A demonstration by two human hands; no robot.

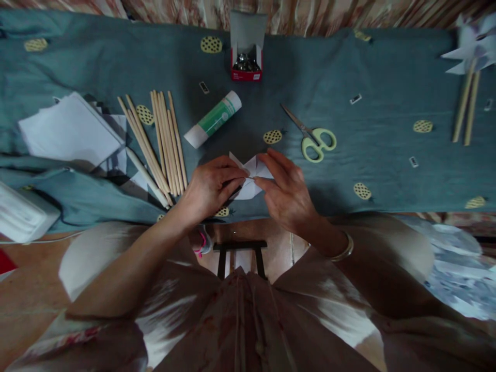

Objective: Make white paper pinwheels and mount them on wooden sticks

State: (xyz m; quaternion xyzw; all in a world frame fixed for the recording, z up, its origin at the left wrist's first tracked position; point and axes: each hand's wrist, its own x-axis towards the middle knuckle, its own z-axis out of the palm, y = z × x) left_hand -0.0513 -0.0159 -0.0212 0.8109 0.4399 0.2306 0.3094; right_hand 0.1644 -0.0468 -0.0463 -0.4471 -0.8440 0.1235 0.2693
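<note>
A white paper pinwheel [248,192] with folded points is between my hands near the table's front edge. My left hand [209,187] pinches its left side, thumb and fingers meeting close to the middle. From the right, my right hand [287,194] grips the paper, its index finger and thumb at the centre. A thin light sliver shows between the fingertips there; what it is I cannot make out. Just beyond the hands lie a green and white glue stick [215,119] and scissors [315,139] with light green handles.
Several wooden sticks [163,139] lie left of my hands, beside a stack of white paper sheets [72,126]. An open red box [247,67] of small shiny metal pieces stands at the back. Paper pinwheels on sticks [470,67] lie far right. A white device [25,212] sits front left.
</note>
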